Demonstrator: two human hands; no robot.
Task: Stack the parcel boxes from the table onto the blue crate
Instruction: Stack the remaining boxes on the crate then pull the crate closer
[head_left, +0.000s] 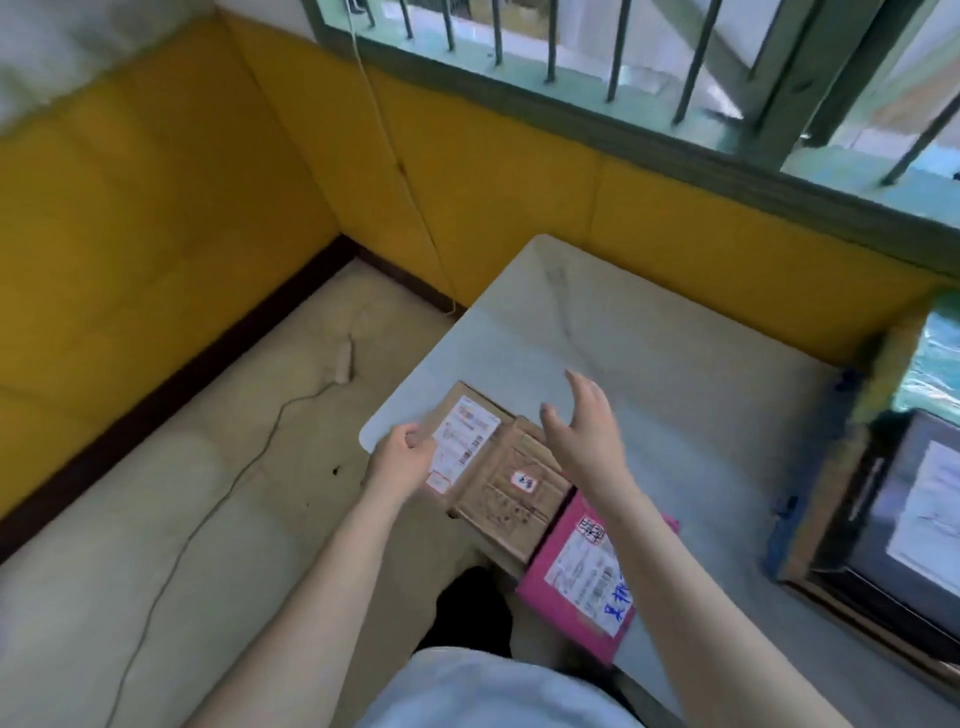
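- While two brown parcel boxes (493, 462) are lying side by side at the near-left corner of the white table (649, 374), the left one is being gripped at its outer edge by the left hand (402, 454).
- Just above their right side, the right hand (584, 423) is being held spread and empty.
- Their long axes are being kept slanted away toward the upper left.
- A pink parcel (582, 577), nearer the body, is being shown with blue handwriting; label print is too blurred to read.
- No blue crate is being shown with certainty.

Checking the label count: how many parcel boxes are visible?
3, at the table's near-left corner: labelled brown box in the left grip, brown box beside it, pink box nearest. Arms may hide more.
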